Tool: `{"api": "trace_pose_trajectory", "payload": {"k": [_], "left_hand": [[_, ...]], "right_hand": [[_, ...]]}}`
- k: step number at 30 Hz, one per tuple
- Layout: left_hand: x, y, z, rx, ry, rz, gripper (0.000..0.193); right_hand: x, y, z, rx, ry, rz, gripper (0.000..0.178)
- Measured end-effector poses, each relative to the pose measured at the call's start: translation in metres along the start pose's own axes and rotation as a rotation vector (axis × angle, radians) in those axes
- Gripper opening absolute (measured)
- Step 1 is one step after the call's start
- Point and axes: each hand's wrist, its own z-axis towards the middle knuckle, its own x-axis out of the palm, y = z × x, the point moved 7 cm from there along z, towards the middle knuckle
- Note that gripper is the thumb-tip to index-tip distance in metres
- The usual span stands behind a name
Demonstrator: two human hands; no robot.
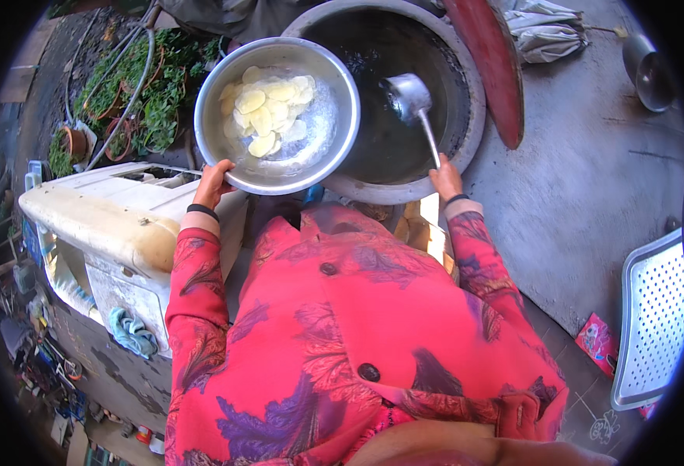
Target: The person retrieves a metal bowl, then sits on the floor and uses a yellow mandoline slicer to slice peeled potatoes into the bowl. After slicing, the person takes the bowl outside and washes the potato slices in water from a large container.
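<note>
My left hand (214, 185) grips the rim of a wide metal basin (319, 167) at its lower left edge. Thin pale-yellow slices (268, 109), which look like potato, lie in the basin. My right hand (445, 180) is closed round the handle of a metal ladle (409, 95). The ladle's bowl is over or in the dark water of a large round vat (466, 147); I cannot tell how deep it sits. The basin overlaps the vat's left rim.
Left stands an old white washing machine (109, 210) with a blue-green cloth (132, 332) hanging on it. Potted plants (156, 101) grow behind it. A red curved board (497, 78) leans at the vat's right. Far right are a perforated metal tray (652, 326) and a metal pan (649, 71).
</note>
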Motion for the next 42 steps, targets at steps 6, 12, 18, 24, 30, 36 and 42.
{"api": "trace_pose_trajectory", "payload": {"k": [6, 12, 18, 24, 30, 36, 42], "left_hand": [[0.002, -0.002, 0.003, 0.016, 0.018, -0.015, 0.029], [0.001, -0.002, 0.001, 0.020, 0.018, -0.033, 0.025], [0.001, -0.002, 0.003, 0.017, 0.008, -0.015, 0.025], [0.003, -0.004, 0.002, 0.053, 0.029, -0.014, 0.026], [0.003, -0.002, 0.005, 0.047, 0.054, -0.023, 0.025], [-0.001, 0.002, 0.010, 0.049, 0.049, -0.057, 0.022], [-0.002, 0.012, 0.026, -0.003, 0.106, -0.052, 0.031]], "right_hand": [[0.052, 0.002, -0.017, 0.295, 0.551, 1.026, 0.014], [-0.016, 0.028, -0.099, 0.312, 0.596, 1.487, 0.039], [-0.079, 0.064, -0.147, 0.058, 0.571, 1.493, 0.051], [-0.093, 0.089, -0.150, -0.115, 0.313, 1.111, 0.062], [-0.126, 0.119, -0.161, -0.610, -0.139, 0.503, 0.059], [-0.156, 0.096, -0.180, -0.526, -0.259, 0.417, 0.061], [-0.187, -0.001, -0.175, -0.172, -0.650, 0.704, 0.056]]}}
